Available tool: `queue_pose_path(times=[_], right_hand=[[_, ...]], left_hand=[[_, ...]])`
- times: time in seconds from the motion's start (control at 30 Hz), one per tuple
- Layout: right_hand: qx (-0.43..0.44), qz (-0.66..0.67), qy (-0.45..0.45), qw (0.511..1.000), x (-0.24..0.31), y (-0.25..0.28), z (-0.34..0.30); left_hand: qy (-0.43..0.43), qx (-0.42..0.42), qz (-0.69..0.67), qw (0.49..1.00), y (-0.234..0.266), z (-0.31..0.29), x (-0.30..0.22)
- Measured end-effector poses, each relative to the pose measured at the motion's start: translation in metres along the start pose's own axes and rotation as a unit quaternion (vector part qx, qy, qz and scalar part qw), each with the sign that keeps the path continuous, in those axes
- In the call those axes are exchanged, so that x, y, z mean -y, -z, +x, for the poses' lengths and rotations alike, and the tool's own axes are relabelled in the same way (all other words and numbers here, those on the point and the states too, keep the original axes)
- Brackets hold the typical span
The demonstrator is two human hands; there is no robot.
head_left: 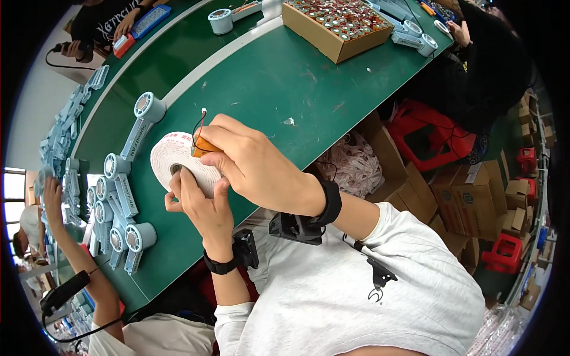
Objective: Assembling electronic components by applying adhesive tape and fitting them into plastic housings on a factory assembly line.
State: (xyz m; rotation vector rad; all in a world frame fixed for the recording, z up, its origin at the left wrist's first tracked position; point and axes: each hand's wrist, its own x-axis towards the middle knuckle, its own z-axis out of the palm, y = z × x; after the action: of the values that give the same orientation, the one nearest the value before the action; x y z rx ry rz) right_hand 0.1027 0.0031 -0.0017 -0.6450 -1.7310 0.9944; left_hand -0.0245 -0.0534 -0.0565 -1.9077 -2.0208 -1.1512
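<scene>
My left hand [205,207] is closed on a wide roll of white tape [169,149], its fingers in the core hole and the thumb by the roll's lower edge. Printed marks run over the roll's outer face. Pinched between the thumb and fingers of my right hand [258,163] is a small orange battery [202,147]. It touches the roll's upper right side. Red and black wires rise from the battery to a white connector [203,110]. Both hands are over the green table [267,83].
Several light blue handheld fans [142,113] lie left of the tape. An open cardboard box [306,38] of wired batteries stands at the far side. A box of white strips [389,160] sits right of the table. Co-workers' hands [52,199] work at the left and far edges.
</scene>
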Motion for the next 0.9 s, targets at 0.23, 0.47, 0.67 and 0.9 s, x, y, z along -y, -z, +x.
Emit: queue_pose_path(times=[0.23, 0.47, 0.67, 0.9], right_hand=[[0.198, -0.17, -0.036, 0.965, 0.003, 0.042, 0.021], [0.063, 0.083, -0.105, 0.989, 0.011, 0.084, 0.059], [0.138, 0.077, -0.115, 0.981, 0.0, 0.054, 0.003], [0.029, 0.038, -0.064, 0.997, 0.0, 0.005, -0.032]], left_hand=[[-0.136, 0.026, 0.048, 0.989, 0.013, -0.007, 0.025], [-0.23, 0.248, 0.061, 0.939, 0.016, -0.042, 0.022], [-0.098, 0.053, 0.02, 0.994, 0.017, -0.032, 0.021], [-0.101, 0.063, 0.096, 0.988, 0.028, -0.025, 0.019]])
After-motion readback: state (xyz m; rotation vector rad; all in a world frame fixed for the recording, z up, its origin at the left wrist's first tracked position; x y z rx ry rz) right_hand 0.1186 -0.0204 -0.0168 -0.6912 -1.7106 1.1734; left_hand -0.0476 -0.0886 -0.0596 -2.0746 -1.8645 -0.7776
